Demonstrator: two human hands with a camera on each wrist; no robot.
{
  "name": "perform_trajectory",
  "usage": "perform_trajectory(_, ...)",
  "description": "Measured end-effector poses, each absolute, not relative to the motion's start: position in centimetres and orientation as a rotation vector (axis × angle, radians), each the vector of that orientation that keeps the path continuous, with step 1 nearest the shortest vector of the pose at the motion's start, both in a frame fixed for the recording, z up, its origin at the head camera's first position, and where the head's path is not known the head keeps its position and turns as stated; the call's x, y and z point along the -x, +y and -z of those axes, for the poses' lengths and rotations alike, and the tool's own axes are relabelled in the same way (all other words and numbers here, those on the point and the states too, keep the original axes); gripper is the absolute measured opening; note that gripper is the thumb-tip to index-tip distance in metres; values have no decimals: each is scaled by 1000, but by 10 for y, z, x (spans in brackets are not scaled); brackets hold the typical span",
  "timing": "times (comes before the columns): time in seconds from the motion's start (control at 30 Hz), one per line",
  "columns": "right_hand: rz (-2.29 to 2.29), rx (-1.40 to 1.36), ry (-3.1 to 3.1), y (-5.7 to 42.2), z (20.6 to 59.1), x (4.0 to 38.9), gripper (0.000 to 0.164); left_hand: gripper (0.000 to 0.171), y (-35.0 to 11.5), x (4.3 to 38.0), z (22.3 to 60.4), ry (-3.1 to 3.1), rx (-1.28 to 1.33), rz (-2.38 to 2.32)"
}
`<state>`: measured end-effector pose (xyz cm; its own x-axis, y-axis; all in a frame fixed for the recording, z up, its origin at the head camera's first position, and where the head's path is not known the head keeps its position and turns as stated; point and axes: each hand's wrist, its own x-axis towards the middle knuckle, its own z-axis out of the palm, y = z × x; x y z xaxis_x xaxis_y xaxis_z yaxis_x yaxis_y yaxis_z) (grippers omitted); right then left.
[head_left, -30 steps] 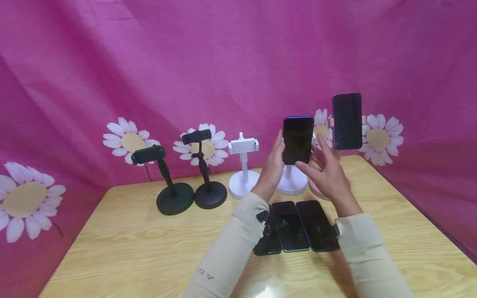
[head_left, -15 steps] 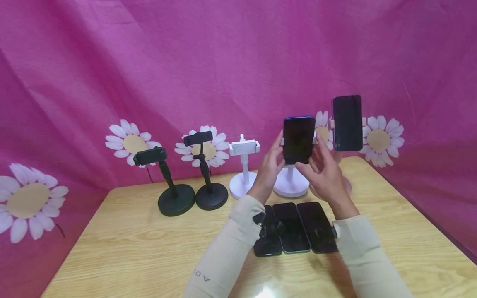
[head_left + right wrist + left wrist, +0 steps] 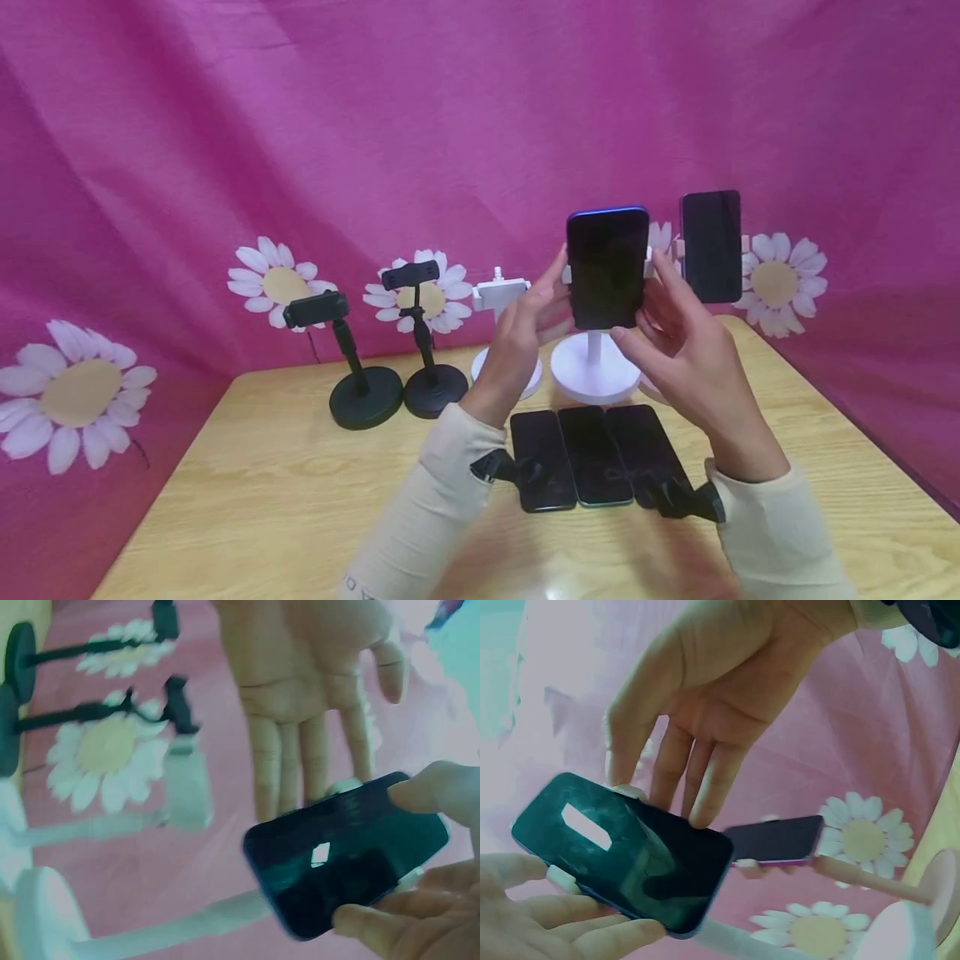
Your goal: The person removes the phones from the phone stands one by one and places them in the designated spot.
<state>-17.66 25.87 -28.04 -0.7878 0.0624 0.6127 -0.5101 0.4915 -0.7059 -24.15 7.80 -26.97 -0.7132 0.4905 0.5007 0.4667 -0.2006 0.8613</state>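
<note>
A dark phone with a blue edge [image 3: 607, 267] [image 3: 622, 855] [image 3: 345, 855] stands upright in the clamp of a white stand [image 3: 596, 379]. My left hand [image 3: 536, 304] [image 3: 570, 926] [image 3: 300, 690] lies with straight fingers against the phone's left side and the clamp there, thumb held away. My right hand [image 3: 652, 308] [image 3: 705, 690] [image 3: 420, 922] holds the phone's right side, with the thumb at its lower edge and the fingers behind it. The clamp is mostly hidden behind the phone.
A second phone [image 3: 711, 246] sits in a pink stand at the right rear. Three dark phones [image 3: 594, 454] lie side by side on the wooden table [image 3: 300, 500] under my wrists. An empty white stand [image 3: 498, 292] and two black stands [image 3: 367, 400] are to the left.
The phone and its white stand have come nearer to me and look larger. Both hands have risen with it and stay at its sides.
</note>
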Motion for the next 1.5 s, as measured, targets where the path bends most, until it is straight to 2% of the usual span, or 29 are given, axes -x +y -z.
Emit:
perform_trajectory(0.27, -1373, -493, -2225, 224, 270, 148, 87, 52, 19, 203, 262, 2051, -1109, -2038)
perform_trajectory(0.47, -1515, -695, -2172, 190, 281, 151, 90, 53, -22, 191, 270, 2046, -1021, -2114)
perform_trajectory(0.73, -1626, -767, -2163, 148, 300, 165, 89, 53, -66, 186, 285, 2128, -886, -2198)
perform_trajectory(1.0, -1739, -782, -2162, 127, 320, 176, 86, 53, -87, 188, 304, 2137, -797, -2237)
perform_trajectory(1.5, -1673, -750, -2228, 128, 333, 189, 83, 53, -93, 198, 314, 2226, -786, -2218)
